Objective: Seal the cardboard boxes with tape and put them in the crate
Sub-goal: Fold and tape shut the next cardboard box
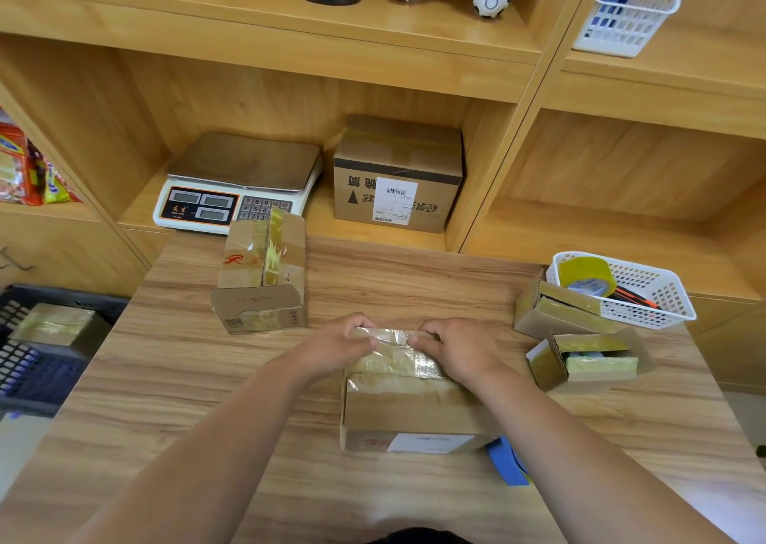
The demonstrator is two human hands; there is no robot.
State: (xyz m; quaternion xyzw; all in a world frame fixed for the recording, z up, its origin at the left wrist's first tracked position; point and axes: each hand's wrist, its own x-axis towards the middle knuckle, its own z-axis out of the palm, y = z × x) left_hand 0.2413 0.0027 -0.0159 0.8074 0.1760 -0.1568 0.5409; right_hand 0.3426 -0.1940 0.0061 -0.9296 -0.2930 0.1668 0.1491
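A cardboard box (410,415) lies on the wooden table (207,377) in front of me, with a strip of clear tape (393,342) across its far edge. My left hand (335,346) and my right hand (456,352) rest on that far edge, fingers curled over the tape from either side. A blue tape dispenser (507,462) lies by the box's near right corner. Another taped box (263,278) stands further back on the left. The dark crate (25,377) sits left of the table with one taped box (54,323) inside.
Two small boxes (555,315) (588,361) with open flaps lie at the right. Behind them a white basket (646,294) holds a yellow tape roll (586,276). On the shelf behind stand a scale (236,182) and a labelled box (398,174).
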